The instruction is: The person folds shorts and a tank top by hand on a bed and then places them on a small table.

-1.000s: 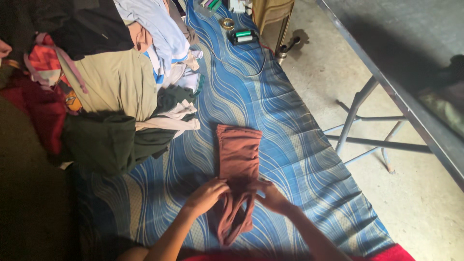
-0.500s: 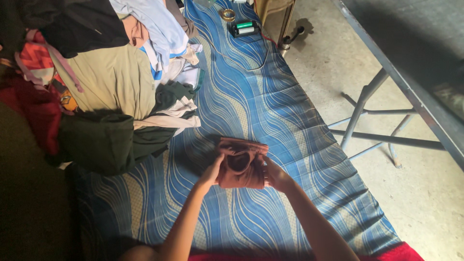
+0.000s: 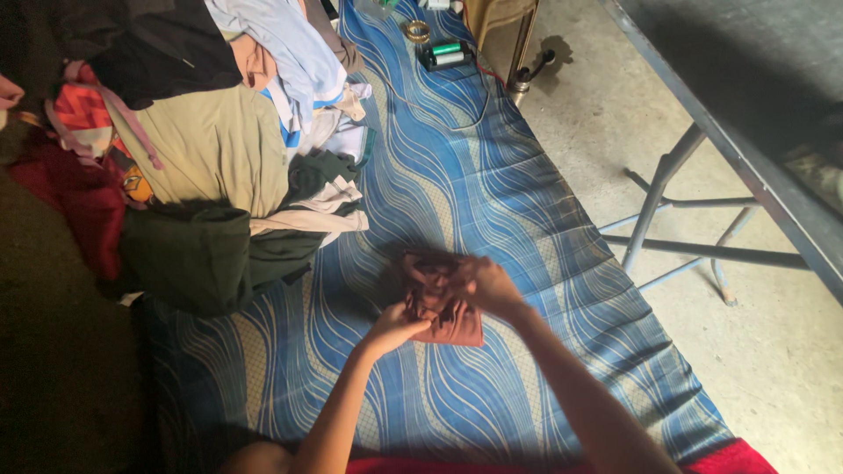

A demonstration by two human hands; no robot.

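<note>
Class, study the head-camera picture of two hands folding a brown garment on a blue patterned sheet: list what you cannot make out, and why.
- Brown garment, head view: its kind is unclear; the left hand and right hand cover parts of it.
- Clothes pile: cut off by the top and left edges.
- Small green and black object: too small to identify.
- Metal table: its top lies in deep shadow.

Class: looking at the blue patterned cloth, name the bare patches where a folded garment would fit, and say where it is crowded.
Bare cloth lies between the brown garment and the green-and-black device, and below both hands along the right edge. The clothes pile crowds the left side.
</note>
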